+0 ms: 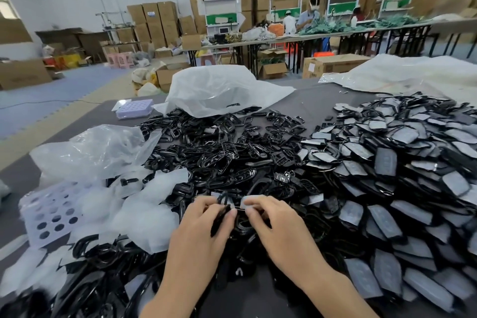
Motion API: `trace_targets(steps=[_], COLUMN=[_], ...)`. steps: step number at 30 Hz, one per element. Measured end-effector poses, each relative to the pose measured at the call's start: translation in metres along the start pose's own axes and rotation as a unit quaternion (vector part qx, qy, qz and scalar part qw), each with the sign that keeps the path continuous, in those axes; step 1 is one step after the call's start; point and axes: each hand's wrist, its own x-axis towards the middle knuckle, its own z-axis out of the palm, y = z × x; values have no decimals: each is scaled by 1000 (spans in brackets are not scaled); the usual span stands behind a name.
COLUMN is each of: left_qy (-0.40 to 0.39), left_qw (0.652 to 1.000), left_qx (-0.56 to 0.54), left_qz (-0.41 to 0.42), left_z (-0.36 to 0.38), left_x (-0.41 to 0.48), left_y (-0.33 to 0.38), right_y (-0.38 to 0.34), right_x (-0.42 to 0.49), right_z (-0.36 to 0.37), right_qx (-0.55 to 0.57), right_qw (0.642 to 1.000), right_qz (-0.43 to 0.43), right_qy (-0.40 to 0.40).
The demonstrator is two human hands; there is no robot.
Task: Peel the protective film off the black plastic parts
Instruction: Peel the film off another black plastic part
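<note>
My left hand (204,230) grips a black plastic part (222,217) low in the middle of the view. My right hand (276,224) pinches a pale strip of protective film (249,201) at the part's upper edge, between thumb and forefinger. The two hands nearly touch at the fingertips. A large heap of black parts with grey film on them (402,168) fills the right side. A heap of glossy black frame parts (232,152) lies straight ahead. Peeled pieces of whitish film (144,212) are piled to the left of my hands.
A perforated lilac tray (49,214) lies at the left, a second one (134,108) farther back. Clear plastic bags (222,90) sit behind the heaps on the dark table (320,103). Beyond are cardboard boxes, long tables and people working.
</note>
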Motion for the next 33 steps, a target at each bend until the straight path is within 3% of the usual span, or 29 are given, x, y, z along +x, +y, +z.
trace_targets(steps=[5,19,28,33], left_qy=[-23,-46,19,-40], left_qw=[999,998,967,930], left_qx=[-31,-32,-219,-314], left_qz=[-3,-14,-129,-187], left_z=[-3,-9,-14,-16], left_x=[0,-9,-3,3], left_y=[-2,11,17,20], right_y=[-3,-12,-9,-13], right_x=[-1,-3,3,4], right_z=[2,-5,-10,-15], right_qx=[48,188,303,366], right_qw=[998,981,948,927], right_qz=[-25,37,89,82], right_qy=[-36,-21,34,-19])
